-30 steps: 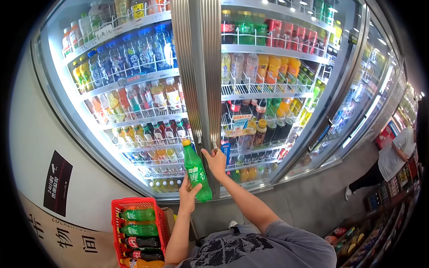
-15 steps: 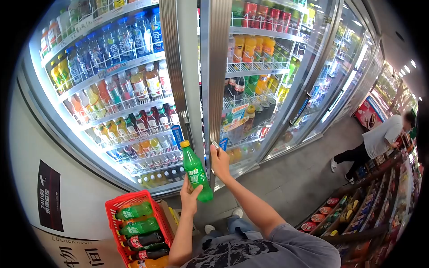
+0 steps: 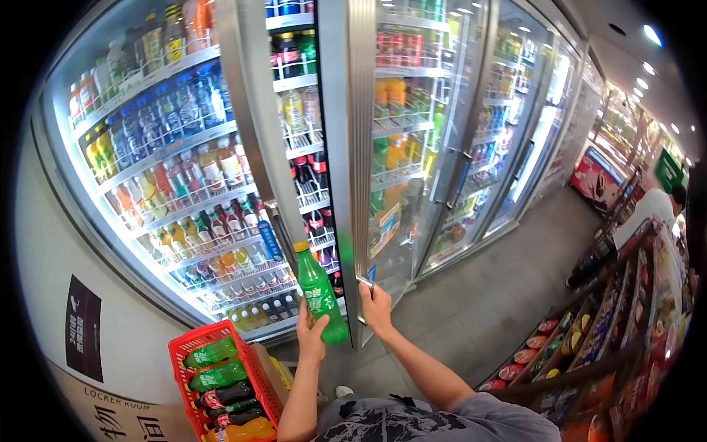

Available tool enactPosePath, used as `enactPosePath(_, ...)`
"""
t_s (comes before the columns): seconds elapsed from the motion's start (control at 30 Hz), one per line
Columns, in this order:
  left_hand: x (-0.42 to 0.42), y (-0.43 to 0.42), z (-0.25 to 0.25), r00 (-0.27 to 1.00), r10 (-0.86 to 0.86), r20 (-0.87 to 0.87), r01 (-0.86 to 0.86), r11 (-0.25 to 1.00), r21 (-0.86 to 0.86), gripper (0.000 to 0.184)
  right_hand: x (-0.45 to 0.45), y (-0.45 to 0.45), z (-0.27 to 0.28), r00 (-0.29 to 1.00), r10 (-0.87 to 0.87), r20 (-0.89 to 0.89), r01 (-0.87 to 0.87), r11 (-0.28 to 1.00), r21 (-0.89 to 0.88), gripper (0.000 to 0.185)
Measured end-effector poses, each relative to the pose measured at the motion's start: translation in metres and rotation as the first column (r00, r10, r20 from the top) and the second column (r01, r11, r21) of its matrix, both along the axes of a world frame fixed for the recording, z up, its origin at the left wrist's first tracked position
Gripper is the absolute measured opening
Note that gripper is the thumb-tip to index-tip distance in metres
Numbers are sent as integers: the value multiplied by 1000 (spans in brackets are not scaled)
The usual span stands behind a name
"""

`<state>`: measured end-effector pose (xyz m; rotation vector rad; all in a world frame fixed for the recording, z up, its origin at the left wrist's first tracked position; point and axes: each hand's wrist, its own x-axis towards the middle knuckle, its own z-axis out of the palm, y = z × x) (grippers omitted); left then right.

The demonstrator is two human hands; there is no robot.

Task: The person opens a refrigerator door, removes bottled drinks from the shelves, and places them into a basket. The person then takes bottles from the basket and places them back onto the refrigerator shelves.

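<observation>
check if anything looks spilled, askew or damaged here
Nothing stands out: I see no spill or damage. The green bottle in the left hand is capped; more bottles lie in the basket. The fridge door is ajar, but the right hand is on its handle.

Bottle [image 3: 322,300]: glossy, translucent plastic. Door frame [image 3: 360,147]: lustrous, streaked metal. Handle [image 3: 365,281]: shiny metal. Basket [image 3: 259,368]: smooth plastic. Shirt [image 3: 490,421]: matt cloth.

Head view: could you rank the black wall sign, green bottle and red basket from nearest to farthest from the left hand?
1. Green bottle, in the left hand.
2. Red basket, to the hand's left.
3. Black wall sign, farther left.
</observation>
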<state>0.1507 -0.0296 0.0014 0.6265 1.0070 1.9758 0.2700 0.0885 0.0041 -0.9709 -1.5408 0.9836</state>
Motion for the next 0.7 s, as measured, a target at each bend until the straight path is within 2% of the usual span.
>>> enactPosePath(0.17,48,-11,1,993,-36,114,28,997,73,74,58,-20,2,994,-77,-81,74,996,-39,34)
enactPosePath(0.5,143,-18,-7,970,-223,100,221,975,26,71,194,-30,-8,941,-327,-86,323,945,-59,29)
enactPosePath(0.53,153,-18,-8,965,-246,93,246,969,12,72,207,-29,-8,925,-342,-164,329,939,-104,32)
enactPosePath(0.57,160,-17,-10,959,-270,84,272,962,-3,72,223,-29,-5,922,-354,-154,333,932,-145,30)
enactPosePath(0.7,181,-6,-13,931,-360,66,361,932,-15,73,271,-25,12,872,-454,-182,456,889,-30,31)
